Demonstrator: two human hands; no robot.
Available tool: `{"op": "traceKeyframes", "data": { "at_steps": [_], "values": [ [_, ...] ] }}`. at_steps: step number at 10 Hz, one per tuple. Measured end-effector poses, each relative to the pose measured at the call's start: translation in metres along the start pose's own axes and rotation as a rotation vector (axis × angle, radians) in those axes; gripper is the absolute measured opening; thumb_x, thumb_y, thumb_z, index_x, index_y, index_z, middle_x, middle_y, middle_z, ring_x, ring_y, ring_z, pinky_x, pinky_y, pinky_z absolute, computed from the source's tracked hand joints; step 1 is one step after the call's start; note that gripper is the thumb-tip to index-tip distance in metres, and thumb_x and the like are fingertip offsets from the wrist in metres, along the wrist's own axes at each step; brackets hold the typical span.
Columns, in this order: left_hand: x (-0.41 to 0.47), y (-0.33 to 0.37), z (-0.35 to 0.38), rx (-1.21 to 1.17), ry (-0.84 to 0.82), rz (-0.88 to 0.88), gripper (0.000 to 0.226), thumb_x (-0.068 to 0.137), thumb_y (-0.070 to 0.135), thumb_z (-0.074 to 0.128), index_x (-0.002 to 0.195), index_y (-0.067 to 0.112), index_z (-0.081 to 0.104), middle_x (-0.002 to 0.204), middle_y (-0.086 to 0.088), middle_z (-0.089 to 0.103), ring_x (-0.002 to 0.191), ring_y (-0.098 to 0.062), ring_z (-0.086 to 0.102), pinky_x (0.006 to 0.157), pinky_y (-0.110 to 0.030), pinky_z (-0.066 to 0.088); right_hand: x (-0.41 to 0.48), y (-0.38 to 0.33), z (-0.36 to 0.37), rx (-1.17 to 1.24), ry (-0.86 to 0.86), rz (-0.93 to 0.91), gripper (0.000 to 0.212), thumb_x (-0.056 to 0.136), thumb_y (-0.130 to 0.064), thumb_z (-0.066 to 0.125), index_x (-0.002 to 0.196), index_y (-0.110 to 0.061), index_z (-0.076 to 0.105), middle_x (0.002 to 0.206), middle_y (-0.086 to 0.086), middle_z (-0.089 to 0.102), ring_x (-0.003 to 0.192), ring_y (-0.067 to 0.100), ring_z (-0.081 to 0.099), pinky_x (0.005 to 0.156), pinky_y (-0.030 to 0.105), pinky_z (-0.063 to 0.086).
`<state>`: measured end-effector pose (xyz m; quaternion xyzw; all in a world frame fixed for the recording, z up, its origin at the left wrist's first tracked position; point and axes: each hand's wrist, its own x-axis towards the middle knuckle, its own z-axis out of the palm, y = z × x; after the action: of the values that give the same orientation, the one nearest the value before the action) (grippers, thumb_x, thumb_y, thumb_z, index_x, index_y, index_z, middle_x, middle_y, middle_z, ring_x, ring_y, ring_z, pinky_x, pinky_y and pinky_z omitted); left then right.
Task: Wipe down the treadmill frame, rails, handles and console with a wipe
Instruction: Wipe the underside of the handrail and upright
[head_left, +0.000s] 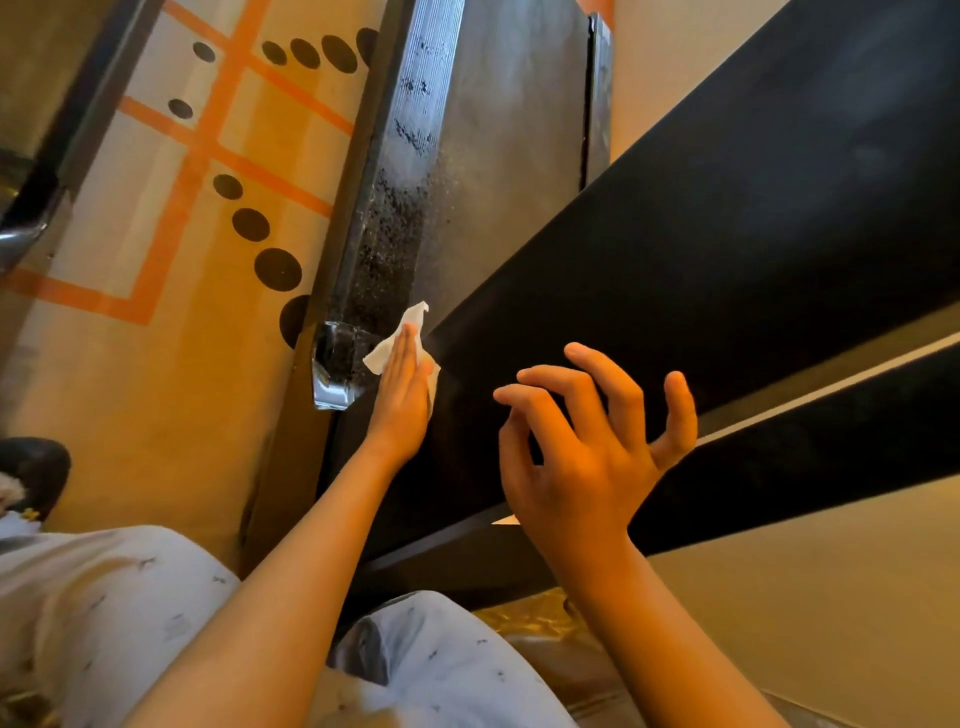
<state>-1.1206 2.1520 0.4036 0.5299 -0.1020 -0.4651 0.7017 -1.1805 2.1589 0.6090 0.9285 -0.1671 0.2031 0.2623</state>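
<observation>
The left hand is pressing the white wipe flat against the lower end of the treadmill's side rail. Its fingers are straight and together, just at 3 o'clock of the shiny end cap. The wipe is lying under the palm, with one corner poking out at 12 o'clock past the fingertips. The right hand is hovering at 3 o'clock of the left one, fingers spread and loosely curled, holding nothing, in front of the black frame beam.

Only flat pressure is keeping the wipe in place, so it is probably going to bunch or slip out if the palm is pushed along the ribbed rail. The rail is looking speckled with dark spots, and one small wipe may be smearing these rather than lifting them. The end cap's hard corner could be snagging the thin sheet.

The rail is running open toward 12 o'clock, with the belt alongside at its 3 o'clock and the taped floor at its 9 o'clock. The beam, slanting from 7 to 2 o'clock, is crowding the left wrist, and the person's knees at 6 o'clock are limiting any pull backward
</observation>
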Motion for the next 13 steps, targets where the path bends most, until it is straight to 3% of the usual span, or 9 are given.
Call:
{"op": "traceKeyframes", "data": {
  "at_steps": [2,3,5,6,7,9,10,12,13],
  "values": [
    [0.002,-0.048,-0.019,-0.014,0.081,-0.193,0.057,0.102,0.048,0.021,0.154,0.030,0.004,0.162,-0.003,0.011,0.148,-0.018,0.010,0.121,-0.048,0.012,0.000,0.001,0.003,0.014,0.058,-0.011,0.015,0.083,-0.018,0.066,0.074,-0.025,0.075,0.089,-0.006,0.073,0.113,0.016,0.055,0.115,0.037,0.013],
    [0.001,-0.069,-0.029,-0.012,0.140,-0.304,0.052,0.106,0.039,0.019,0.154,0.029,0.005,0.161,-0.006,0.012,0.148,-0.021,0.012,0.121,-0.048,0.011,0.000,0.001,0.005,0.013,0.086,-0.017,0.017,0.085,-0.019,0.064,0.073,-0.025,0.076,0.088,-0.005,0.074,0.111,0.016,0.056,0.114,0.037,0.014],
    [-0.007,-0.095,-0.041,0.011,0.152,-0.388,0.048,0.107,0.033,0.015,0.154,0.033,0.004,0.161,-0.007,0.012,0.148,-0.025,0.014,0.121,-0.049,0.011,-0.001,0.002,0.008,0.012,0.131,-0.048,0.019,0.086,-0.021,0.063,0.073,-0.024,0.076,0.088,-0.003,0.074,0.109,0.017,0.056,0.113,0.036,0.017],
    [-0.013,-0.082,-0.035,0.042,0.161,-0.399,0.051,0.106,0.035,0.015,0.154,0.023,0.003,0.162,-0.007,0.007,0.149,-0.023,0.010,0.122,-0.043,0.007,-0.002,0.003,0.010,0.023,0.128,-0.069,0.018,0.086,-0.021,0.064,0.073,-0.024,0.076,0.088,-0.003,0.074,0.108,0.017,0.056,0.112,0.036,0.018],
    [-0.024,-0.055,-0.022,0.177,0.156,-0.229,0.052,0.106,0.024,0.016,0.153,0.004,0.005,0.162,-0.013,0.004,0.149,-0.025,0.002,0.121,-0.039,0.002,-0.003,0.004,0.009,0.044,0.115,-0.086,0.014,0.084,-0.021,0.066,0.074,-0.024,0.076,0.088,-0.004,0.074,0.109,0.016,0.056,0.109,0.038,0.021],
    [-0.017,0.040,0.020,0.159,0.085,0.096,0.051,0.106,0.024,0.023,0.153,0.008,0.010,0.161,-0.008,0.007,0.149,-0.021,0.003,0.122,-0.035,0.005,-0.001,0.004,0.006,0.059,0.090,-0.078,0.017,0.087,-0.023,0.064,0.075,-0.025,0.075,0.089,-0.006,0.073,0.109,0.016,0.056,0.109,0.037,0.020],
    [-0.015,0.037,0.017,0.165,-0.006,0.147,0.053,0.106,0.025,0.021,0.153,0.013,-0.002,0.162,-0.005,-0.001,0.149,-0.017,-0.002,0.121,-0.036,0.003,-0.004,0.005,0.006,0.100,0.099,-0.084,0.019,0.089,-0.025,0.062,0.076,-0.025,0.075,0.090,-0.005,0.073,0.110,0.016,0.056,0.110,0.037,0.019],
    [-0.024,-0.021,-0.015,-0.009,0.053,-0.218,0.066,0.099,0.057,0.020,0.154,0.026,0.002,0.162,-0.004,0.007,0.149,-0.018,0.007,0.122,-0.046,0.009,-0.004,0.005,0.006,0.106,0.089,-0.082,0.014,0.086,-0.020,0.065,0.076,-0.025,0.074,0.088,-0.005,0.072,0.109,0.016,0.056,0.108,0.038,0.021],
    [-0.038,-0.049,-0.024,0.034,0.095,-0.333,0.058,0.102,0.050,0.015,0.154,0.028,0.001,0.162,-0.004,0.006,0.149,-0.021,0.008,0.121,-0.046,0.009,-0.003,0.005,0.006,0.104,0.099,-0.081,0.013,0.085,-0.020,0.066,0.076,-0.025,0.074,0.088,-0.005,0.072,0.108,0.016,0.056,0.107,0.039,0.024]
  ]
}}
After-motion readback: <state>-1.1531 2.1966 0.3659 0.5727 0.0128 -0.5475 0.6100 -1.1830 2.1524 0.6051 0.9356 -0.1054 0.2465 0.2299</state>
